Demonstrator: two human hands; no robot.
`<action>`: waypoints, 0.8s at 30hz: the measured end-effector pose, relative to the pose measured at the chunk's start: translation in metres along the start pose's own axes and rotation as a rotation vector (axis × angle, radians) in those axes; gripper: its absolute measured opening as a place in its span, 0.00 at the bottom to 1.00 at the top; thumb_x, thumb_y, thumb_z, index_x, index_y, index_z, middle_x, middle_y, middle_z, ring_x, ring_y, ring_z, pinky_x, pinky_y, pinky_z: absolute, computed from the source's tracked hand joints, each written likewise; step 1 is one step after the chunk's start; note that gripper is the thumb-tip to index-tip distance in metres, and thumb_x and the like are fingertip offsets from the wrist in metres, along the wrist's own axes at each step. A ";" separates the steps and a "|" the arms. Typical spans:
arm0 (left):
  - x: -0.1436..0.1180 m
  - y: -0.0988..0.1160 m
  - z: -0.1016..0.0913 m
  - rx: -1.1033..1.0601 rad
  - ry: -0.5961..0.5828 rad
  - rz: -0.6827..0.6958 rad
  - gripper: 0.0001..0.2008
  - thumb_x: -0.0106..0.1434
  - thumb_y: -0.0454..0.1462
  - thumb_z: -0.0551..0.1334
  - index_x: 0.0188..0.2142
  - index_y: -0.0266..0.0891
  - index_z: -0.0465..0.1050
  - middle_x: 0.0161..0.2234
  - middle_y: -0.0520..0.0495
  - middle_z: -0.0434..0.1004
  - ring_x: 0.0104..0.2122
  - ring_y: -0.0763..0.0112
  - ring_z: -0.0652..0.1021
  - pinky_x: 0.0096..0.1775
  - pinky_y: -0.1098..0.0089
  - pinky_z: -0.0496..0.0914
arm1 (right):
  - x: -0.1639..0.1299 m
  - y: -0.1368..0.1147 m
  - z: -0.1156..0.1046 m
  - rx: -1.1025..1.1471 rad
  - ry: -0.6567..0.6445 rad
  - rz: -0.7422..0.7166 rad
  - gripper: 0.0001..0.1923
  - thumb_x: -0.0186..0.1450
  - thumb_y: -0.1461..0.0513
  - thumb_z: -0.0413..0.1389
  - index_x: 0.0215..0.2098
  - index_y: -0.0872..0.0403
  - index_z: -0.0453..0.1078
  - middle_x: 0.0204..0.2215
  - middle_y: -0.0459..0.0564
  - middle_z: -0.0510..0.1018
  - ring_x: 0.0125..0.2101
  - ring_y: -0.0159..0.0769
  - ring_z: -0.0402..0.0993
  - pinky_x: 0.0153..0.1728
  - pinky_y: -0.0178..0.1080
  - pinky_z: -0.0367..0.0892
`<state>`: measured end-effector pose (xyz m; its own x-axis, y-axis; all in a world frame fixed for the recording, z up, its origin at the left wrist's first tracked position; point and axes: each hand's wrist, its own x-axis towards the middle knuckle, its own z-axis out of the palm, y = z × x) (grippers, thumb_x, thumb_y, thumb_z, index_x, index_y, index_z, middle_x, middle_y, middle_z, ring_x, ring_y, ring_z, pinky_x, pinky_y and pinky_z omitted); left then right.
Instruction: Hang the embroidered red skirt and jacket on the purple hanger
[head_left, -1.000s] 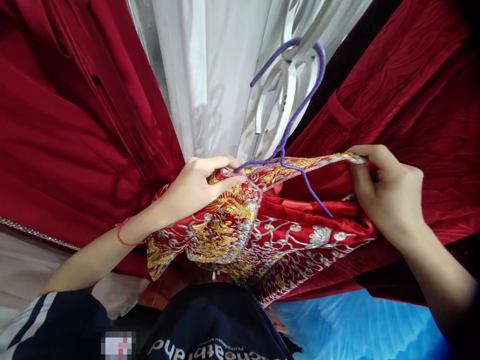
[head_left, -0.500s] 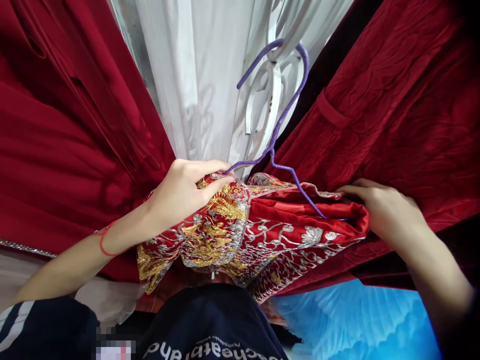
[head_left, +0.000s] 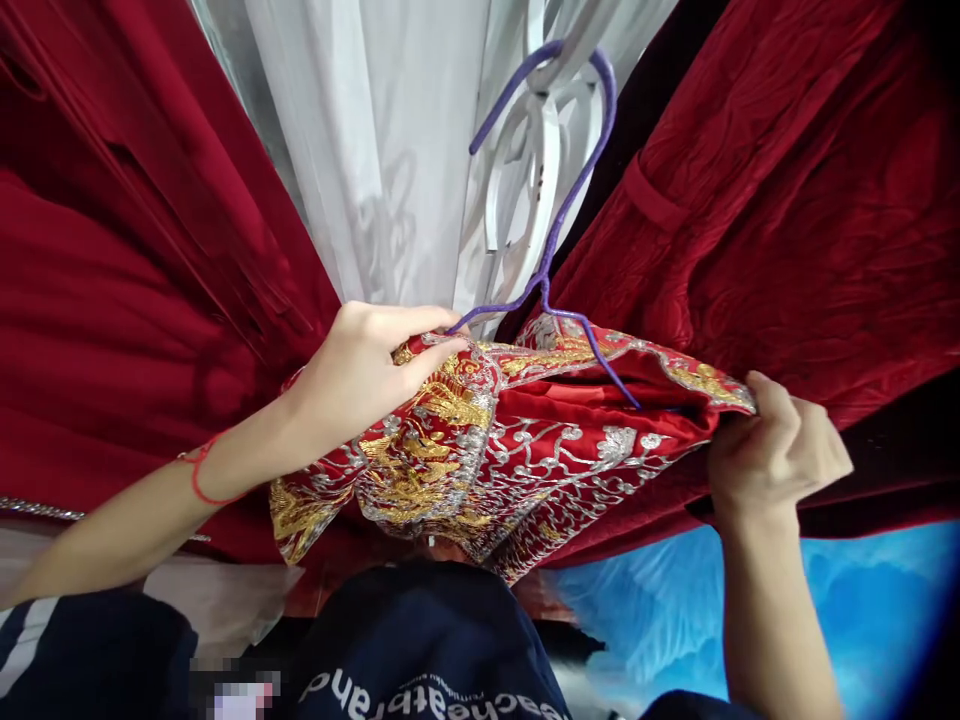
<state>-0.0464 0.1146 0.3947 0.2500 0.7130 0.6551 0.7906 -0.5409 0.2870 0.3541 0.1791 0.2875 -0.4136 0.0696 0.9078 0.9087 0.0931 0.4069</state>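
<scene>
Both hands (head_left: 360, 370) grip embroidered garment (head_left: 525, 440) on hanger (head_left: 559, 230).

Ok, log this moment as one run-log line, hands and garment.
left hand: pinching embroidered red garment at purple hanger end | right hand: gripping garment's right edge | hanger: inside garment | backdrop: red curtains

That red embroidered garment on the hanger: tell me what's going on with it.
A person holds a red embroidered garment by both ends. The left hand pinches its gold-and-silver edge where one arm of the purple hanger meets it. The right hand grips the other end of the cloth. The hanger's other arm runs inside the garment, and its hook sits by white metal scrollwork. Dark red drapes hang on both sides.
</scene>
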 end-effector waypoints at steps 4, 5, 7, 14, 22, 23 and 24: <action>0.000 -0.003 0.004 0.000 -0.005 0.020 0.10 0.67 0.39 0.63 0.44 0.44 0.81 0.42 0.50 0.85 0.38 0.68 0.83 0.43 0.70 0.76 | -0.004 -0.009 -0.027 -0.029 -0.160 0.163 0.19 0.69 0.65 0.46 0.55 0.62 0.69 0.31 0.59 0.79 0.24 0.40 0.73 0.25 0.39 0.62; 0.000 -0.004 0.005 -0.004 -0.009 0.021 0.10 0.67 0.39 0.62 0.44 0.44 0.81 0.42 0.50 0.85 0.39 0.67 0.83 0.43 0.70 0.76 | -0.001 -0.016 -0.035 -0.055 -0.167 0.235 0.18 0.69 0.65 0.46 0.53 0.61 0.70 0.32 0.60 0.80 0.26 0.43 0.75 0.27 0.41 0.64; 0.001 -0.006 0.007 -0.023 -0.011 0.016 0.10 0.67 0.40 0.62 0.45 0.44 0.81 0.42 0.50 0.85 0.39 0.67 0.83 0.44 0.69 0.76 | 0.007 -0.031 -0.047 -0.109 -0.164 0.385 0.17 0.71 0.63 0.44 0.48 0.58 0.73 0.34 0.62 0.80 0.32 0.48 0.78 0.31 0.44 0.67; 0.000 -0.012 0.009 -0.102 0.014 0.003 0.11 0.65 0.43 0.63 0.44 0.48 0.82 0.41 0.50 0.85 0.38 0.64 0.83 0.43 0.65 0.78 | 0.018 -0.066 -0.027 -0.219 -0.141 0.793 0.24 0.74 0.55 0.37 0.47 0.59 0.71 0.33 0.63 0.81 0.31 0.53 0.80 0.27 0.45 0.64; -0.001 -0.008 0.005 -0.095 -0.005 0.010 0.11 0.65 0.42 0.63 0.44 0.44 0.82 0.41 0.49 0.85 0.36 0.64 0.83 0.42 0.66 0.78 | -0.025 0.040 -0.014 -0.159 -0.282 0.450 0.30 0.71 0.47 0.35 0.39 0.54 0.73 0.17 0.50 0.63 0.17 0.35 0.60 0.23 0.41 0.53; -0.002 -0.008 0.005 -0.097 -0.004 0.008 0.11 0.65 0.42 0.63 0.44 0.44 0.82 0.41 0.49 0.85 0.36 0.65 0.83 0.41 0.66 0.78 | -0.025 0.050 -0.019 -0.118 -0.334 0.438 0.26 0.70 0.47 0.38 0.38 0.52 0.73 0.17 0.48 0.63 0.17 0.34 0.58 0.24 0.41 0.52; -0.002 -0.008 0.004 -0.098 -0.005 0.004 0.11 0.65 0.42 0.63 0.43 0.44 0.82 0.40 0.49 0.85 0.35 0.65 0.83 0.40 0.66 0.78 | -0.023 0.055 -0.025 -0.078 -0.362 0.427 0.23 0.70 0.48 0.41 0.38 0.51 0.72 0.18 0.49 0.64 0.18 0.34 0.59 0.24 0.41 0.53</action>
<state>-0.0506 0.1195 0.3882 0.2561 0.7127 0.6531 0.7309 -0.5849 0.3517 0.4153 0.1576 0.2914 0.0110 0.4222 0.9064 0.9954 -0.0911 0.0303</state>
